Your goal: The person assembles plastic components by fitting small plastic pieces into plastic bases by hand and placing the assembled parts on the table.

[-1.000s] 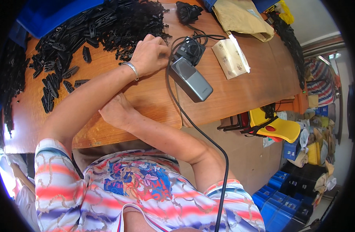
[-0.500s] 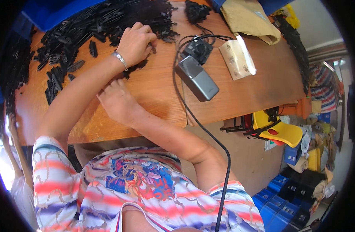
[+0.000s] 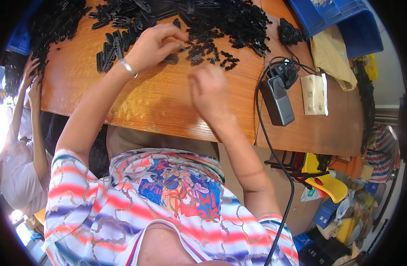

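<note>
My left hand (image 3: 152, 48), with a silver bracelet at the wrist, hovers over the near edge of the black parts. Its thumb and fingers curve forward with a gap between them. Beneath the palm, a dark elongated piece (image 3: 170, 59) is partly covered; whether the hand touches it is unclear. Small black toothed pieces (image 3: 198, 52) lie scattered just past the fingertips. My right hand (image 3: 210, 91) is smeared by motion above the wooden table (image 3: 154, 102), so its fingers cannot be read. Long slotted black plastic pieces (image 3: 117, 44) lie to the left of my left hand.
A dense heap of black parts (image 3: 239, 26) covers the far side. To the right are a grey power bank (image 3: 278, 104), a black cable (image 3: 258, 102), a tissue pack (image 3: 314, 94) and a blue bin (image 3: 334, 20). Another person's hands (image 3: 33, 77) rest at the left table edge.
My right hand has come out from under my left wrist and swung to the right. The view has shifted, so the table's things sit further right and the other person shows more.
</note>
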### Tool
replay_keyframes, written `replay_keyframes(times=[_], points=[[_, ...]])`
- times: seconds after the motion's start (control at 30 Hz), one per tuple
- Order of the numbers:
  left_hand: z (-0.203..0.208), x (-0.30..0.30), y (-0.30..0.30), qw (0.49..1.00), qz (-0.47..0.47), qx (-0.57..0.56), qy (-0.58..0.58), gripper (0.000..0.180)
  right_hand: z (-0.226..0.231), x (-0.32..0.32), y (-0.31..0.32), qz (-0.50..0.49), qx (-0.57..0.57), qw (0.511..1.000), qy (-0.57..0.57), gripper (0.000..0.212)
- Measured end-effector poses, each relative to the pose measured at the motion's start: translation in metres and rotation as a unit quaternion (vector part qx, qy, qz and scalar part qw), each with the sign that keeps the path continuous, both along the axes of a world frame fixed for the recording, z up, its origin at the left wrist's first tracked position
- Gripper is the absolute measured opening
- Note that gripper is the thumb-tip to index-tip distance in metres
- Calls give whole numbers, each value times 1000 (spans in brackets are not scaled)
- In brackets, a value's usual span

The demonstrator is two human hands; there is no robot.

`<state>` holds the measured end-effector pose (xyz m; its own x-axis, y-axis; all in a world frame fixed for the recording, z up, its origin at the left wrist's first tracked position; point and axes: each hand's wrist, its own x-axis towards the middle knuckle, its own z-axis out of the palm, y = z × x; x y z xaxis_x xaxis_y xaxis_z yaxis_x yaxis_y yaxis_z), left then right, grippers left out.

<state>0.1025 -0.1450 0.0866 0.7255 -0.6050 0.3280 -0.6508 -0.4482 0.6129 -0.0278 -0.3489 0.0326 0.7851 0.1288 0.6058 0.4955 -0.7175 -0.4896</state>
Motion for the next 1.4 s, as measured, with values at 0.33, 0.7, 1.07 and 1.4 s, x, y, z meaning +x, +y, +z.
replay_keyframes(times=[0.33,0.7,1.07,1.4], points=[[-26,-44,45,978,94,86,-164,31,15,12,-10,-179,-98,972,118,16],[-33,-49,23,978,124,85,-145,33,25,2,-5,-127,-58,980,139,11],[-25,-76,17,833,73,-304,456,22,43,-7,25,-13,336,920,203,20],[-22,-101,24,724,16,-471,503,31,57,-16,40,43,374,891,252,23]])
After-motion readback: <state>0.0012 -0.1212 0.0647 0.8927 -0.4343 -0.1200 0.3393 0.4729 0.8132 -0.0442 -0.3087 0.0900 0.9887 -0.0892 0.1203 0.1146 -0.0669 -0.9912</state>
